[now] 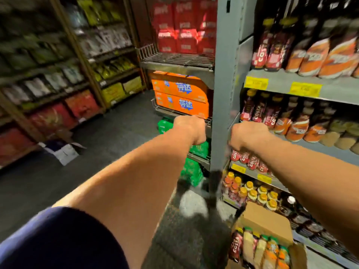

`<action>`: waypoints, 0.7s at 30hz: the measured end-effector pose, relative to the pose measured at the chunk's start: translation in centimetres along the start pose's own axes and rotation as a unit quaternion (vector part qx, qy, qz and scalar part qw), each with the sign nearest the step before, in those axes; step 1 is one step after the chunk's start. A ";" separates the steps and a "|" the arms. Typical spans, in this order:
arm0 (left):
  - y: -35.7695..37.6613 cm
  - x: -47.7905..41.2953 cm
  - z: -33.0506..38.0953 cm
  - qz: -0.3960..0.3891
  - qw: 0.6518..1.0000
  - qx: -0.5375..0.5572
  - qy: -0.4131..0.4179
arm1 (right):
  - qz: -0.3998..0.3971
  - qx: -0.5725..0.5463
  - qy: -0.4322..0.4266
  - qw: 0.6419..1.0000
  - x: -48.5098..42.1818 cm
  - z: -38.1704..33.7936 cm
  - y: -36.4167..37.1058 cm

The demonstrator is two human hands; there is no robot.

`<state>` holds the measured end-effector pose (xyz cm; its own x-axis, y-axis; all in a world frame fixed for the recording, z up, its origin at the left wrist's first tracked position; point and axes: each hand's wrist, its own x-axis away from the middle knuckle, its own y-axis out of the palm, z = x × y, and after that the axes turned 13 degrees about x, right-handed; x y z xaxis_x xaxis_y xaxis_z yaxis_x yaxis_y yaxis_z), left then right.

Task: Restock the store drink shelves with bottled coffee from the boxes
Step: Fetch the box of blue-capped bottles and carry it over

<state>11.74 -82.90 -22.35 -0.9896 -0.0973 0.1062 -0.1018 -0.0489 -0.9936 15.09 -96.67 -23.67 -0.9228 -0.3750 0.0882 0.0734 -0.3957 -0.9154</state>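
Head view, blurred: at 9 o'clock a white box [64,152] lies open on the floor. Left hand [189,129] reaches out near centre, right hand [248,134] at its 3 o'clock; both show their backs, fingers curled under and hidden, so any grasp cannot be told. Bottled coffee [257,111] lines the shelves [340,88] at 2 o'clock, with more standing in the cardboard box [266,220] at 5 o'clock

Orange cases [180,94], red cases [184,35], green packs [191,171]
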 end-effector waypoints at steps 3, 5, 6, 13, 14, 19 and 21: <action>-2.8 2.9 -4.2 0.025 0.999 -0.010 -0.024 | 0.036 -0.005 -0.020 0.999 0.9 -3.4 -4.9; -4.4 5.3 -7.8 0.041 0.998 -0.021 -0.042 | 0.060 -0.011 -0.032 0.998 1.6 -6.3 -8.1; -4.8 5.8 -8.3 0.040 0.998 -0.020 -0.047 | 0.064 -0.009 -0.033 0.997 1.7 -6.6 -8.8; -8.1 12.4 -17.0 0.051 0.992 -0.031 -0.109 | 0.121 -0.013 -0.068 0.990 3.3 -13.7 -16.2; -8.4 13.2 -18.2 0.052 0.991 -0.033 -0.118 | 0.123 -0.014 -0.073 0.990 3.4 -14.7 -17.2; -9.2 17.3 -24.0 0.059 0.984 -0.029 -0.168 | 0.162 -0.022 -0.115 0.980 3.6 -19.9 -21.4; -9.5 18.8 -26.3 0.063 0.979 -0.026 -0.191 | 0.178 -0.033 -0.146 0.973 3.4 -22.3 -22.9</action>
<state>-8.55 -58.10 -11.88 -0.8853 -0.4646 -0.0215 0.0046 0.0374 -0.9993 1.83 -70.17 -11.18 -0.6967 -0.7036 -0.1399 0.3345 -0.1462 -0.9310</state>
